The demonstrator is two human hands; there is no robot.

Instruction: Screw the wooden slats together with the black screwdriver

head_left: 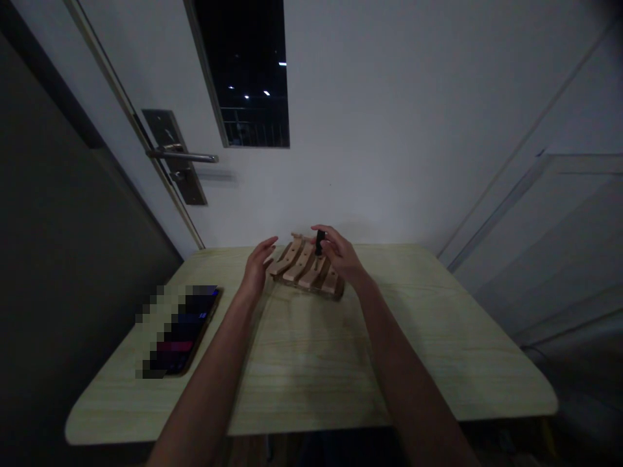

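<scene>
A small wooden slatted piece (305,264), with several curved slats and dark round holes or screw heads, lies tilted on the table near its far edge. My right hand (341,254) is closed around what looks like a screwdriver (320,242). Its short black handle stands upright between thumb and fingers, and the thin shaft points down at one of the slats. Whether the tip sits in a hole is too small to tell. At the piece's left end, my left hand (256,267) has its fingers stretched out and apart, holding nothing; any contact with the wood is unclear.
A phone (187,331), partly pixelated, lies on the left of the pale wood-grain table (302,363). Beyond the far edge stands a white door (370,130) with a metal handle (187,155) and a dark window (248,71).
</scene>
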